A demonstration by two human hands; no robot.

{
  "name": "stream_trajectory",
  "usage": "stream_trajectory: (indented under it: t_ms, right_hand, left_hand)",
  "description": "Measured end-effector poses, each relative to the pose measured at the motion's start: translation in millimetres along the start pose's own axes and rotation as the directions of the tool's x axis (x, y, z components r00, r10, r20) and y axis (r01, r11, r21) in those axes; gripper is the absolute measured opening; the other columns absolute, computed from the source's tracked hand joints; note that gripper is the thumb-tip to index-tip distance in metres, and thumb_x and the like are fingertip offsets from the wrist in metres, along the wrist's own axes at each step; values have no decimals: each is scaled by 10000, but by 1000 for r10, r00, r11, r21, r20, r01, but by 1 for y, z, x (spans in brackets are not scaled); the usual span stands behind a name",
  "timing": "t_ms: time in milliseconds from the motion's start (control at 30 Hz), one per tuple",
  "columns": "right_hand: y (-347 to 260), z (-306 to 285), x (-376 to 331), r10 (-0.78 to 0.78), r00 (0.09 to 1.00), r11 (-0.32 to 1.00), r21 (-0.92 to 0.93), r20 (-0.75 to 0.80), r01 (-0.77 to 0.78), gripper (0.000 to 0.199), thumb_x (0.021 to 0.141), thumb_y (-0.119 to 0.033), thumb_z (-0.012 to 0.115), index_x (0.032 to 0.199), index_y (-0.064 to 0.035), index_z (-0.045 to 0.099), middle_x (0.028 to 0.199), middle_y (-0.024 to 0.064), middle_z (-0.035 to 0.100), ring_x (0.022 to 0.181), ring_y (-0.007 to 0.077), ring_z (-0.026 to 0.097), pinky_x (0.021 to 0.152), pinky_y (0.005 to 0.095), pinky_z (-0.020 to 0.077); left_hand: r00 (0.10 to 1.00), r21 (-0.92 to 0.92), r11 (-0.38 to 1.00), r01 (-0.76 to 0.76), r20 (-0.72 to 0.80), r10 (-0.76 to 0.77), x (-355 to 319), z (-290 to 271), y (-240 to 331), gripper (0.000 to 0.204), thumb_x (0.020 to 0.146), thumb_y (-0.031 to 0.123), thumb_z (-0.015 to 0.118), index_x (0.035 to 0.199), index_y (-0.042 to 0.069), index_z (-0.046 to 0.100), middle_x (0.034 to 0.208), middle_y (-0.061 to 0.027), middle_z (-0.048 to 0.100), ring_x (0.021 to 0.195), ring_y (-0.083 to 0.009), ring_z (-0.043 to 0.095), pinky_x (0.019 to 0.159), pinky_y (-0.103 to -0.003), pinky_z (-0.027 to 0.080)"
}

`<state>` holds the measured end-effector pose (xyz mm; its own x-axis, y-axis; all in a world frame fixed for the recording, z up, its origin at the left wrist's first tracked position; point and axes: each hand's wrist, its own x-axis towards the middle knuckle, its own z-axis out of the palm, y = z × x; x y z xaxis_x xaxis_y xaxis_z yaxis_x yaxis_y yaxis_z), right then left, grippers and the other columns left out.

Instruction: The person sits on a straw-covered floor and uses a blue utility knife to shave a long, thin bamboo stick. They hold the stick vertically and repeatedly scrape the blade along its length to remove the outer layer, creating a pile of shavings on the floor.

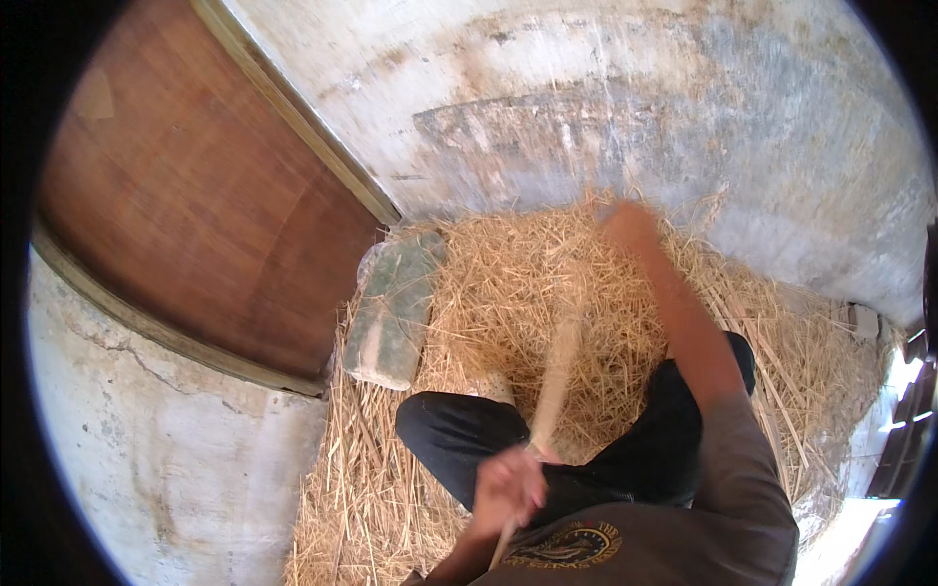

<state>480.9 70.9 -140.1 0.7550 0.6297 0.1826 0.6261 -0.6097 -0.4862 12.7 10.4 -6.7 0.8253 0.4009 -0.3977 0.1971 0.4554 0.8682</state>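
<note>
My left hand (508, 486) is closed around a thin twisted bundle of straw (557, 366), held close to my chest. The bundle runs up and away into the straw pile (508, 283). My right arm stretches forward, and my right hand (627, 223) reaches into the far top of the pile near the wall, blurred by motion. Whether it grips straw there cannot be made out. My legs in dark trousers (459, 435) are folded on the straw beneath the bundle.
A grey-green stone block (391, 313) lies at the left edge of the straw. A brown wooden door (186, 195) stands at the left, with rough plastered wall (635, 98) behind the pile. A small pale object (864, 320) sits at the far right.
</note>
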Motion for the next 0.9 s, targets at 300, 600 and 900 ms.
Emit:
stream_trajectory:
  t_ms: [300, 600, 900]
  right_hand:
    - [-104, -87, -97, -312, 949, 948, 65, 30, 310, 721, 835, -732, 435, 590, -80, 618, 500, 93, 519, 490, 244, 569, 457, 399, 410]
    - [-105, -100, -144, -517, 854, 856, 52, 50, 515, 741, 739, -811, 469, 535, -106, 567, 455, 90, 509, 425, 261, 548, 444, 406, 413]
    - [-29, -108, -42, 70, 997, 992, -99, -21, -72, 760, 854, -742, 367, 686, -50, 634, 652, 133, 609, 608, 244, 600, 539, 410, 458]
  left_hand:
    - [985, -160, 983, -85, -161, 59, 13, -14, -10, 312, 1019, 196, 414, 1146, -47, 563, 558, -7, 474, 335, -44, 349, 299, -184, 268]
    - [983, -171, 975, -143, -135, 121, 20, 18, 7, 289, 1020, 169, 407, 1129, -49, 564, 541, 1, 433, 338, -40, 337, 312, -184, 277]
    - [996, 93, 995, 35, 75, -42, -23, 27, -4, 264, 1009, 139, 432, 1140, -31, 585, 556, -19, 494, 362, -35, 383, 333, -182, 286]
